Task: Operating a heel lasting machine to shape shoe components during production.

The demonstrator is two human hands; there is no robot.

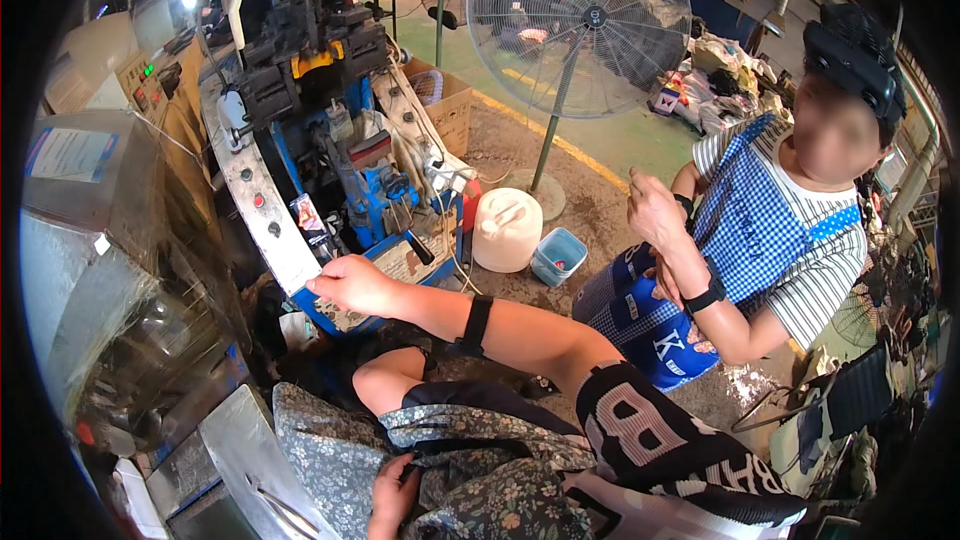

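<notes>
My right hand (356,285) reaches left across my body to the front corner of a white-edged machine (290,258). Its fingers are closed in a pinch at that edge; whatever they may hold is too small to make out. Low in front of me, my left hand (394,496) lies against a dark floral apron (460,445) over my lap. Its fingers curl round, and a dark gap shows between them; what is in them I cannot make out. A small dark packet or card with a picture (308,215) rests on the machine's rim beyond my right hand.
Opposite, at the right, a person (780,210) in a blue checked apron holds their hands raised. A large stand fan (594,18), a cream jerrycan (506,230) and a blue tub (559,257) stand past the machine. A metal tray (250,450) is at lower left.
</notes>
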